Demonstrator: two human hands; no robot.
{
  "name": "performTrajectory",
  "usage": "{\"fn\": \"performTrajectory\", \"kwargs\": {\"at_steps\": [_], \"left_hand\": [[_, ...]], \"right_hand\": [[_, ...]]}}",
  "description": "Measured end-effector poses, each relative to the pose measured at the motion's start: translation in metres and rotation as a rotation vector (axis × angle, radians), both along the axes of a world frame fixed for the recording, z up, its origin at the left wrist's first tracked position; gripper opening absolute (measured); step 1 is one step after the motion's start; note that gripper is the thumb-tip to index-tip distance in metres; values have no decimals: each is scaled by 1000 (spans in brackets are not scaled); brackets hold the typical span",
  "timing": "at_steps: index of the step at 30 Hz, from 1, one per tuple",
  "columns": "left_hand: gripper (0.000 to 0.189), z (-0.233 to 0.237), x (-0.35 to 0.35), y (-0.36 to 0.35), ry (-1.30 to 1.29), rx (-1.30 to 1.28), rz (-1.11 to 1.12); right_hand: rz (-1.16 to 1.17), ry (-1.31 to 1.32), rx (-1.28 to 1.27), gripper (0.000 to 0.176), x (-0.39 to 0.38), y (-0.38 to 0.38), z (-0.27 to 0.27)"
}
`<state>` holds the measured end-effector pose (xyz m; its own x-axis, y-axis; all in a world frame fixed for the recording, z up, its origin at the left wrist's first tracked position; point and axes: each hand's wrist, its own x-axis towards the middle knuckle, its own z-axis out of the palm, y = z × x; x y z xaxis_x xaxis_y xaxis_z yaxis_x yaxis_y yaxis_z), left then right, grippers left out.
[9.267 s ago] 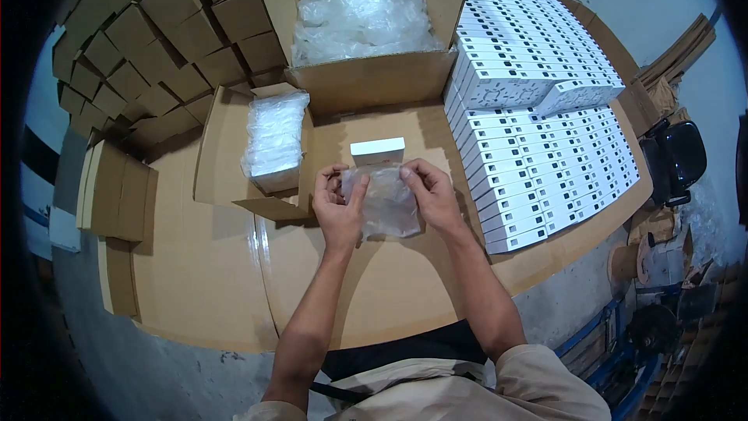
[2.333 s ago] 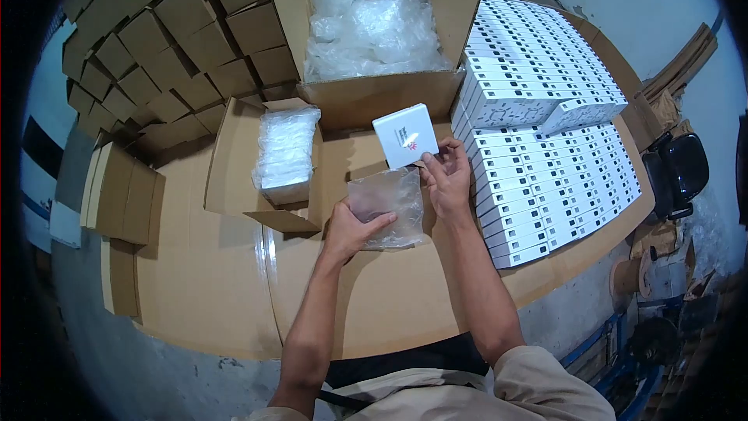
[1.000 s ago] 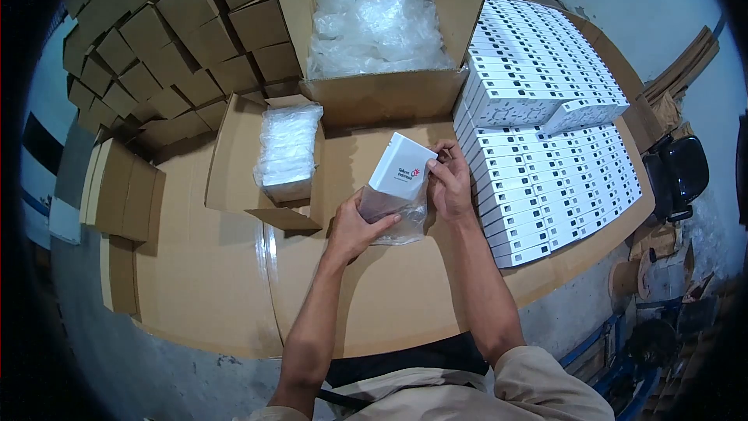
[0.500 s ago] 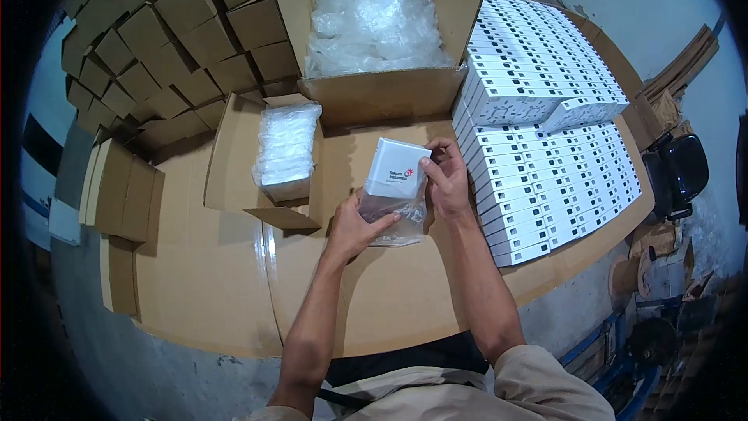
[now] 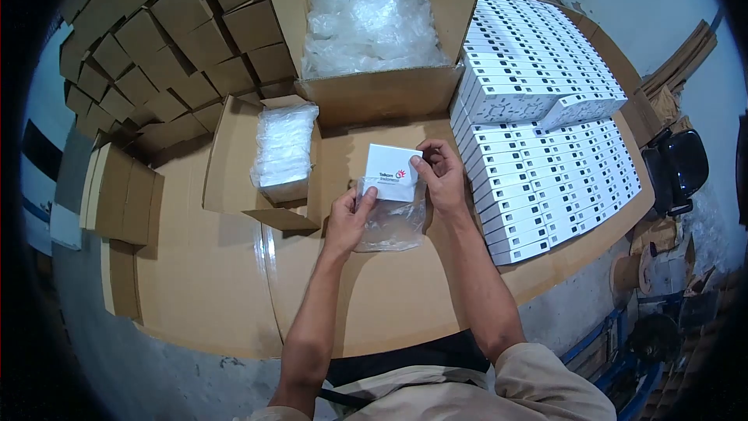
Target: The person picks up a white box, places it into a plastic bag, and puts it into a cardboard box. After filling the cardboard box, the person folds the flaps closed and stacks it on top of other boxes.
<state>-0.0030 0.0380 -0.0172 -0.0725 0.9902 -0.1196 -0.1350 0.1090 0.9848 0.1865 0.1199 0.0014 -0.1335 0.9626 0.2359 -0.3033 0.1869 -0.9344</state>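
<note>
A small white box (image 5: 389, 168) with "Telkom Indonesia" and a red logo is in both hands over the cardboard-covered table. Below it hangs a clear plastic bag (image 5: 389, 230), whose upper part meets the box's lower end. My left hand (image 5: 348, 218) pinches the box's lower left corner, thumb on top, apparently with the bag's edge. On the right side, my right hand (image 5: 442, 179) grips the upper right corner between thumb and fingers. How far the bag covers the box's underside is hidden.
An open carton (image 5: 288, 214) holding bagged white boxes (image 5: 282, 144) stands left of my hands. Behind is a large carton (image 5: 389, 97) full of clear plastic bags (image 5: 382, 19). Rows of white boxes (image 5: 514, 179) fill the right side; brown cartons (image 5: 167, 54) are stacked at the left.
The white box has turned more level and straight. My left thumb has moved up from the bag onto the box's lower left corner; my right hand has shifted slightly left.
</note>
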Motion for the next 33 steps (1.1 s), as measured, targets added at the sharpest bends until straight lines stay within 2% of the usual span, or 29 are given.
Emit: {"fn": "performTrajectory", "kwargs": {"at_steps": [3, 7, 12, 15, 24, 27, 30, 33], "left_hand": [[38, -2, 2, 1, -30, 7, 49], [39, -4, 8, 0, -209, -39, 127], [39, -2, 10, 0, -234, -51, 149], [40, -4, 10, 0, -261, -43, 170], [47, -1, 8, 2, -332, -34, 210], [49, -6, 6, 3, -280, -30, 201], [51, -13, 7, 5, -147, 39, 208], [51, -14, 6, 5, -105, 66, 203]], "right_hand": [[42, -59, -49, 34, 1, 2, -1], [199, -194, -58, 60, 8, -2, 13], [396, -246, -153, 89, 9, -12, 26], [386, -288, -208, 94, 9, -10, 26], [360, -248, -160, 86, 10, -11, 26], [330, -268, -115, 76, 11, -13, 28], [318, -394, -97, 66, 17, -14, 36], [301, -322, -43, 54, 13, -13, 24]]}}
